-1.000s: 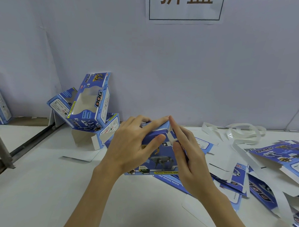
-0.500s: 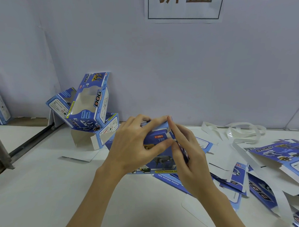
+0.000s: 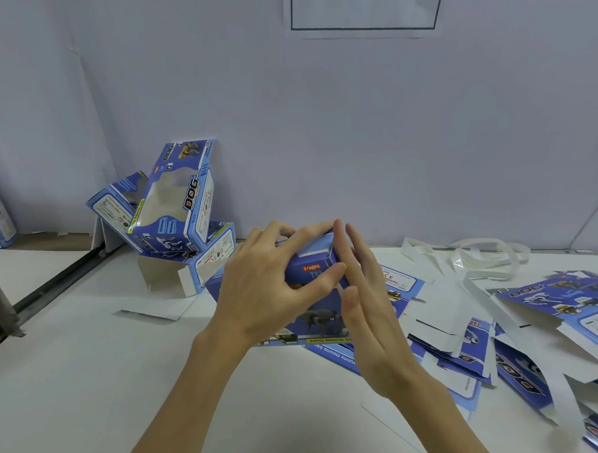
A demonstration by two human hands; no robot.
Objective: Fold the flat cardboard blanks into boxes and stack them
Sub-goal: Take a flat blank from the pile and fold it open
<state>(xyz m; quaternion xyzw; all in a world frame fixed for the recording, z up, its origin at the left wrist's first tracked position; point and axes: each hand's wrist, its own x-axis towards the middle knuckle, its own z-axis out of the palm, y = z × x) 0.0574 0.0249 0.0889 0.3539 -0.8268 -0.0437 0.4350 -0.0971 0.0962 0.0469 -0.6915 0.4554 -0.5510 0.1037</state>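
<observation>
White bench [image 3: 79, 371], pale wall behind. Mid-bench: left hand [image 3: 264, 293] grips a half-formed box [image 3: 317, 278], fingers curled over its top, thumb on the front. Right hand [image 3: 365, 318] has straight fingers pressed flat against the box's right end, likely closing an end flap. Next: tuck the flap home, then move the box to the stack. Flat blanks [image 3: 457, 339] litter the right side. Finished boxes [image 3: 179, 200] piled at the back-left edge against the wall.

Three folded boxes [image 3: 175, 200] piled left, one box [image 3: 317, 295] in hand.
</observation>
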